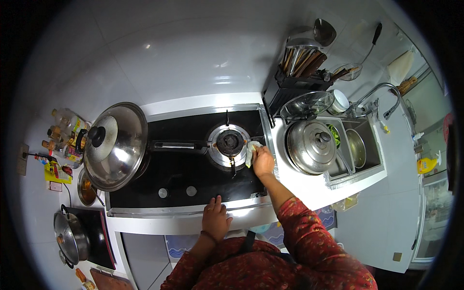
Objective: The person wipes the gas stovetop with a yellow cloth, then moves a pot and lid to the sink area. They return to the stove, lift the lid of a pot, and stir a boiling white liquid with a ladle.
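Observation:
My right hand (263,161) grips a pale, folded cloth (250,152) against the right edge of the gas burner (230,144). That burner is set in a black glass cooktop (181,181). Fingers apart, my left hand (215,218) rests on the cooktop's front metal edge and holds nothing. Left of the burner, a wok with a domed metal lid (116,152) covers the other side of the cooktop, its long handle pointing at the burner. Two round knobs (163,193) sit near the front of the glass.
A lidded metal pot (312,148) stands right of the cooktop, beside the sink (375,145). Behind it are a black utensil rack (290,90) and a glass lid (308,105). Bottles (69,127) and another lidded pot (70,237) stand at the left.

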A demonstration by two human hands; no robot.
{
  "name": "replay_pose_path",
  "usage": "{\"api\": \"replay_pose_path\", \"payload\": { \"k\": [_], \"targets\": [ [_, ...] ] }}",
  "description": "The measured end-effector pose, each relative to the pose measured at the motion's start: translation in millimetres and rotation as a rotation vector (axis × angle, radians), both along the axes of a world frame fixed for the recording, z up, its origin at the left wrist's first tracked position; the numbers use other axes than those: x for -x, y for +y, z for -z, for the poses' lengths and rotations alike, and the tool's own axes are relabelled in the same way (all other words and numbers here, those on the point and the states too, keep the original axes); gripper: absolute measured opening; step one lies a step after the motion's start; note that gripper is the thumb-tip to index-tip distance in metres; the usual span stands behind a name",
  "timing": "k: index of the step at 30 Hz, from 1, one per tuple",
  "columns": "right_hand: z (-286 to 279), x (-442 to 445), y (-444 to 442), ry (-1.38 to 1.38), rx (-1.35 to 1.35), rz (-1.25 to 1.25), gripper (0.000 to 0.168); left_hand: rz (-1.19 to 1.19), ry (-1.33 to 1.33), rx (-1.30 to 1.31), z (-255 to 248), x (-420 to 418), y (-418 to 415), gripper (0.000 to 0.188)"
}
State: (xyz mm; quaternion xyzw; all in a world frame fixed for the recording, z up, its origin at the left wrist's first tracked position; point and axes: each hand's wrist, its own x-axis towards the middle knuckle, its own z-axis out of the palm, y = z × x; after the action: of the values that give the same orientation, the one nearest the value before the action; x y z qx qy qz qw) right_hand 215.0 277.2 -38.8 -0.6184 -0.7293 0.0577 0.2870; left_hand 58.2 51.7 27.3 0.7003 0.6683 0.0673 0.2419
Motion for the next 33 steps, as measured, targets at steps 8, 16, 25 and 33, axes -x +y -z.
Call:
{"api": "replay_pose_path", "payload": {
  "k": [8,16,25,33],
  "targets": [
    [-7.7,-0.6,-22.7,-0.021,0.025,-0.042,0.017,-0.031,0.002,-0.056,0.8,7.5,1.3,0.046],
    [-1.5,15.1,-52.6,-0.073,0.014,-0.182,0.016,-0.02,0.001,-0.078,18.4,1.4,-3.1,0.046],
    [-4.2,3.3,-3.3,-0.125,0.044,-0.059,0.016,0.033,0.03,-0.051,10.1,-4.5,9.5,0.047],
    [-16.9,-1.3,-27.9,-0.244,-0.057,-0.456,0.017,0.012,0.045,-0.092,13.3,-1.8,7.2,0.047]
  ]
}}
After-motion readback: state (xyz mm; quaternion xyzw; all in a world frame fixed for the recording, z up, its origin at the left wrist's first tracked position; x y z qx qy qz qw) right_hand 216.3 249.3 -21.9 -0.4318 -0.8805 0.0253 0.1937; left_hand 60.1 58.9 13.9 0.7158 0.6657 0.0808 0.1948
